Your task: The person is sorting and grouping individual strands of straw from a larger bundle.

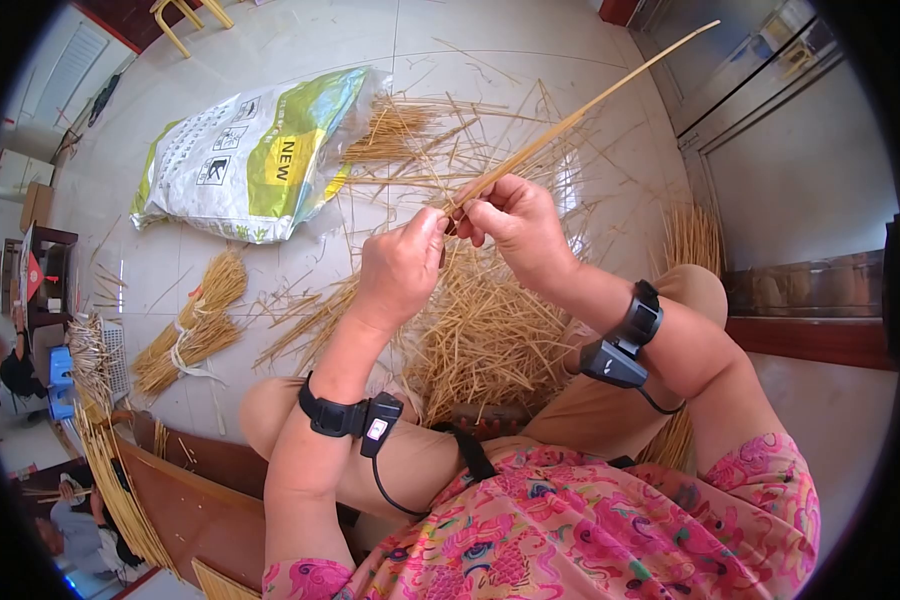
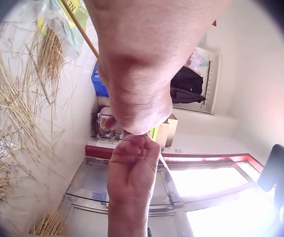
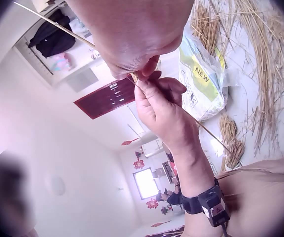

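Note:
Both hands meet above my lap at a long, slim length of straw [image 1: 590, 105] that runs up to the right. My right hand [image 1: 518, 225] pinches it between thumb and curled fingers close to its lower end. Right beside it, my left hand [image 1: 402, 262] pinches at the same end, the two sets of fingertips nearly touching. In the right wrist view, a thin stalk [image 3: 212, 134] trails away past the left hand [image 3: 164, 108]. The fingers hide the spot where the straw is gripped. A heap of loose straw [image 1: 490, 325] lies below, between my legs.
A white and green plastic sack [image 1: 230, 160] lies on the tiled floor with straw spilling from its mouth. Left of my knee is a tied straw bundle [image 1: 195, 325]. More straw [image 1: 692, 238] stands by the glass door [image 1: 790, 170]. A brown wooden board [image 1: 185, 490] is at lower left.

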Action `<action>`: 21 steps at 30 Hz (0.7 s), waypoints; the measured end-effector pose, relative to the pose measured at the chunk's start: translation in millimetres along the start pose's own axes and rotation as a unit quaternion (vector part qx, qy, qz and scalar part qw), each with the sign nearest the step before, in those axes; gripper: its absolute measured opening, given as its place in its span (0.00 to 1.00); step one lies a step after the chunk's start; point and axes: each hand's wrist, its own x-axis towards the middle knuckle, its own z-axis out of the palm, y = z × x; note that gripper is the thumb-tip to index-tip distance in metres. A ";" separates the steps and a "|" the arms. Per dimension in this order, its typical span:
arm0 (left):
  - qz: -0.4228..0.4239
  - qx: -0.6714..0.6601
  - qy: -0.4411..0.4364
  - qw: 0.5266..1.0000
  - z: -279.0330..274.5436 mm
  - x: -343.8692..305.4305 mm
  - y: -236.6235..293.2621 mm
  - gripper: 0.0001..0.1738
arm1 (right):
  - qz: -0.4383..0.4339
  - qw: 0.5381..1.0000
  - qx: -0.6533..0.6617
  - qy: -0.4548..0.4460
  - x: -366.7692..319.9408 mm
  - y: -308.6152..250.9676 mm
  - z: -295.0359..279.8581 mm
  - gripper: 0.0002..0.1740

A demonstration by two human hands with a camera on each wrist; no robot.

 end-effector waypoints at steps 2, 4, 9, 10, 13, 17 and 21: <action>-0.014 -0.046 -0.015 0.999 -2.2 0.7 2.4 0.09 | 0.000 1.000 -0.001 -0.007 -0.4 -1.1 -1.4 0.06; -0.036 -0.115 -0.045 0.992 -5.9 2.1 3.7 0.11 | 0.003 1.000 0.002 -0.012 -1.3 -4.1 -0.7 0.05; -0.058 -0.184 -0.071 0.979 -10.5 4.2 8.4 0.13 | -0.001 1.000 0.015 -0.018 -2.0 -4.7 -1.0 0.04; -0.060 -0.185 -0.071 0.978 -10.9 4.4 8.9 0.13 | -0.002 1.000 0.016 -0.019 -2.0 -4.7 -0.9 0.04; -0.057 -0.175 -0.065 0.981 -11.5 4.6 8.8 0.13 | -0.009 0.999 0.007 -0.033 -1.7 -3.9 -2.1 0.04; -0.053 -0.148 -0.067 0.985 -12.7 4.6 8.1 0.13 | -0.003 1.000 0.009 -0.028 -3.0 -5.4 -1.2 0.05; -0.049 -0.142 -0.067 0.986 -12.0 4.3 7.2 0.13 | -0.011 1.000 -0.006 -0.023 -1.7 -5.0 -1.0 0.05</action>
